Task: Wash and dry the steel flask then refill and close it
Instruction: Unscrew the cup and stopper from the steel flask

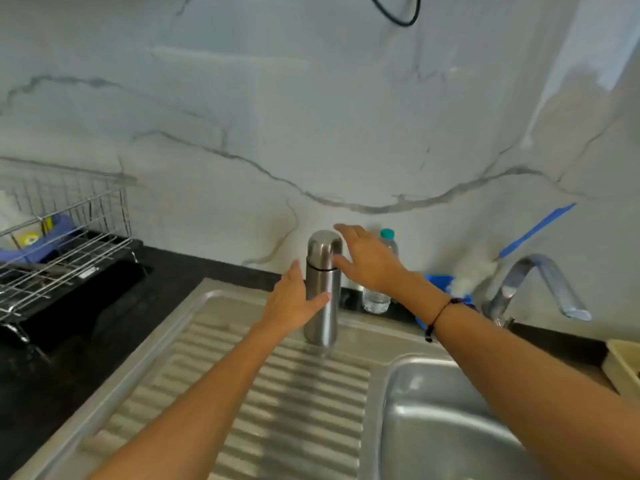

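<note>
The steel flask (322,292) stands upright with its cap on, at the back of the ribbed steel draining board (277,403). My left hand (292,299) is against the flask's left side at mid-height, fingers straight, with the thumb lying across the front of the body. My right hand (367,261) hovers beside the cap on the right, fingers spread and the thumb tip at the cap's lower edge. Neither hand has closed around the flask.
A clear plastic water bottle (377,296) with a teal cap stands behind my right wrist by the marble wall. The tap (533,282) curves over the sink basin (446,420) at right. A wire dish rack (59,258) sits on the black counter at left.
</note>
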